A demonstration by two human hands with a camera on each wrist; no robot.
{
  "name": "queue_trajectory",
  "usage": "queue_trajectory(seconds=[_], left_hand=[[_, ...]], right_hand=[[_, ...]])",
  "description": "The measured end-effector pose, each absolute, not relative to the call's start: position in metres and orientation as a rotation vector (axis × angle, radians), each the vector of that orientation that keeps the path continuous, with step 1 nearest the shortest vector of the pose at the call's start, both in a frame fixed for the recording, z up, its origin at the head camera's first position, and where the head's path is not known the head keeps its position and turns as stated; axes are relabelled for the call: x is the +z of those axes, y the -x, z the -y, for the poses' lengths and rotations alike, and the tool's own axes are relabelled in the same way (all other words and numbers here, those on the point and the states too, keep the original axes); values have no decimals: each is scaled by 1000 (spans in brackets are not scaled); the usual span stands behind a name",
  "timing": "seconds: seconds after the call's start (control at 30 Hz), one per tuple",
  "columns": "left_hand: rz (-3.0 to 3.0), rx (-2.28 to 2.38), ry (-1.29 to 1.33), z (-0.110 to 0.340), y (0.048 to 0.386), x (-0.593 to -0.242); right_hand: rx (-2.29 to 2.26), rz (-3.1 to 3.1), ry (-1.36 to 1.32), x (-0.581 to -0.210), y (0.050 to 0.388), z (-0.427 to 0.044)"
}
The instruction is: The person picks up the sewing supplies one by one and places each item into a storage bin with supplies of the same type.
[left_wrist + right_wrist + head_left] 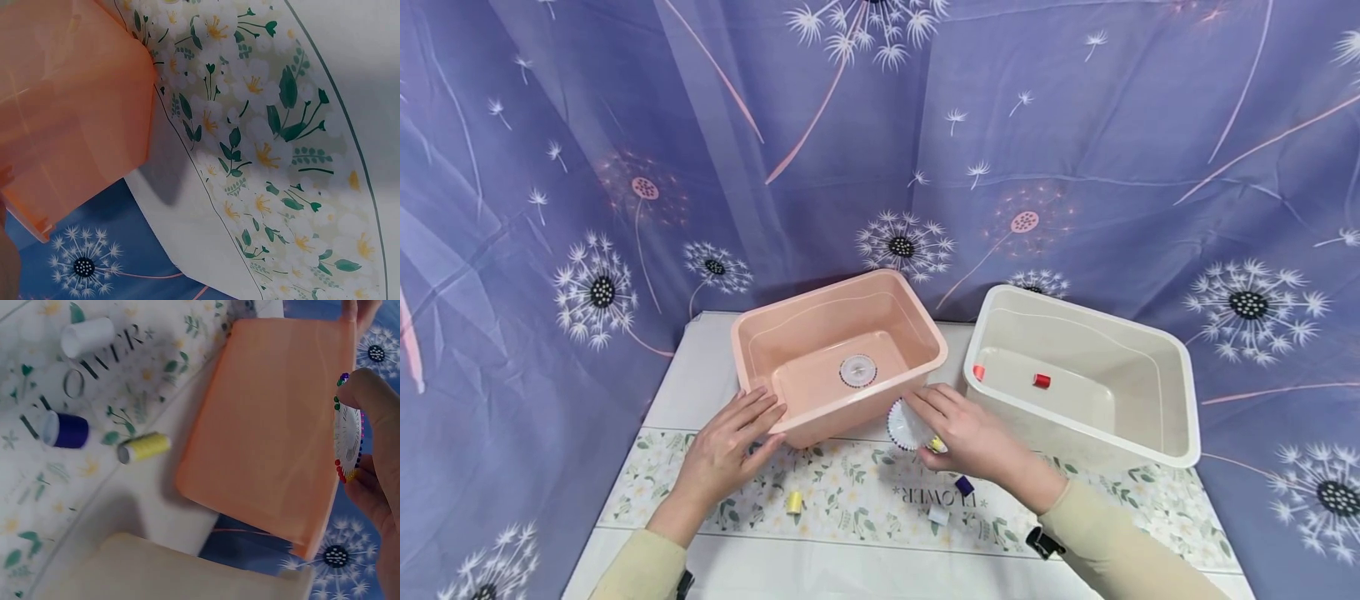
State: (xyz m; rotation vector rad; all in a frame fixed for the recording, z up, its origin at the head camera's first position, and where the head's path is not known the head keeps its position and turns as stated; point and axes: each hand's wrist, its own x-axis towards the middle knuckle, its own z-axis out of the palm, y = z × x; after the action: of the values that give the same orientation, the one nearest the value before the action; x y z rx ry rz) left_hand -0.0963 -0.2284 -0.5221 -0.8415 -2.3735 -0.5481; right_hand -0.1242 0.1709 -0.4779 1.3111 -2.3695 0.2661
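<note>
My right hand [966, 433] pinches a disc of colourful ball-headed sewing pins [347, 434] by its edge, in front of the pink bin [842, 417]. A second pin disc [858, 371] lies flat on that bin's floor. On the bin's front left rim rests my left hand [730, 446], its straight fingers reaching over the edge and the thumb outside. Below my right hand, a yellow thread spool [144, 448] lies on the table, near a dark blue spool [65, 430] and a white spool [87, 337]. Another yellow spool [794, 502] is nearer my left forearm.
To the right stands a cream bin [1082, 433] with a red spool [1042, 381] and an orange spool [979, 372] inside. A white cloth with a flowered band [850, 492] covers the table. Behind both bins hangs a purple-blue dandelion curtain [737, 125].
</note>
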Motion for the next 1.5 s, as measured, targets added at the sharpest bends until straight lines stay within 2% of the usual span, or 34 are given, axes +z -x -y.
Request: queue_trajectory(seconds=[0.73, 1.5], left_hand=[[2370, -556, 842, 228, 97, -522], [2379, -530, 838, 228, 98, -521]], right_hand=[[210, 2423, -1346, -422, 170, -150], [237, 2470, -1446, -396, 230, -113]])
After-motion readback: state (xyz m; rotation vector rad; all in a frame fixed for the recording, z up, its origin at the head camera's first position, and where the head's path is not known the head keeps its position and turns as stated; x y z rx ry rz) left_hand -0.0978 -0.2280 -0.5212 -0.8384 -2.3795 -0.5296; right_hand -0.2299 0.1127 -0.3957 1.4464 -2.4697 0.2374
